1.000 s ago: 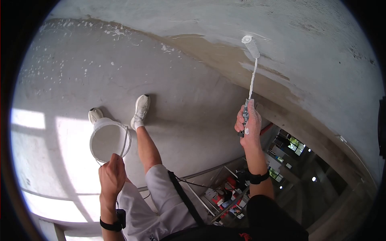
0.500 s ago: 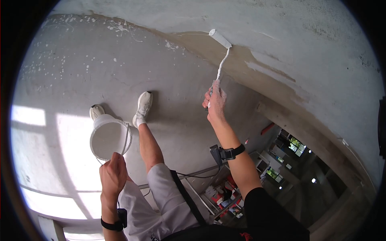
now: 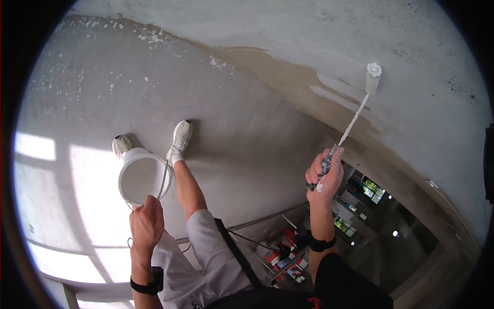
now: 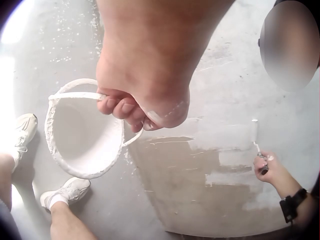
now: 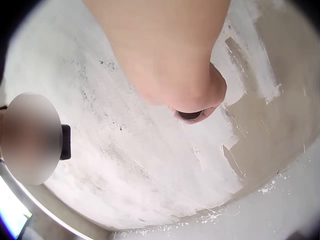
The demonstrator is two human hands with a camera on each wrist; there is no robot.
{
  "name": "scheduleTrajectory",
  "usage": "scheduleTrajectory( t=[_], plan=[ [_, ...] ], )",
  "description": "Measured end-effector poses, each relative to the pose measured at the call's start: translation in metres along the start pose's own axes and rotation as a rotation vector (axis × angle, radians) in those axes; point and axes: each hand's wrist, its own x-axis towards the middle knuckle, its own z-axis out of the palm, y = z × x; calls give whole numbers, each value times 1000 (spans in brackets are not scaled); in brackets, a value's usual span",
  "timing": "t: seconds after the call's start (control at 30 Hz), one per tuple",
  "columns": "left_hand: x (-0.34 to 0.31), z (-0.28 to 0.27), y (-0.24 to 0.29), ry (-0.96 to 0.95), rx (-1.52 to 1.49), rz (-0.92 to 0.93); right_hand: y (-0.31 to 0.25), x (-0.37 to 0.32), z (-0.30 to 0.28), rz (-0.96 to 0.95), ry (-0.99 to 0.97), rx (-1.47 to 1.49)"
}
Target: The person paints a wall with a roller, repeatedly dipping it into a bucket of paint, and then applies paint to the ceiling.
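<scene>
The right hand (image 3: 324, 170) is clenched round the handle of a paint roller (image 3: 372, 80). The roller's sleeve lies against the wall (image 3: 422, 36), at the right end of the bare brown patch (image 3: 278, 72). The left hand (image 3: 146, 221) curls its fingers round the wire bail of a white paint bucket (image 3: 135, 153), which hangs just beside the person's shoes (image 3: 181, 136).

The stroke would likely go best with even pressure, each pass overlapping the wet white band, and the bucket held level.

The left wrist view shows how much brown remains below the roller. The right wrist view gives only the handle's butt end in the fist and the ragged paint edges. Only the head view takes in both hands and the floor.
</scene>
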Motion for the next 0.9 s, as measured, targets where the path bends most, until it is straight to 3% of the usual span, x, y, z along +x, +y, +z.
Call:
scheduleTrajectory(
  t=[0.23, 0.77, 0.9],
  plan=[
    [0, 2, 2, 9, -14, -36, 5, 11, 2, 73, -33, -41],
    [-7, -8, -29, 49, -24, -50, 176, 121, 176, 259, -166, -216],
    [-9, -13, -25, 59, -20, -85, 194, 141, 206, 274, -131, -363]
  ],
)
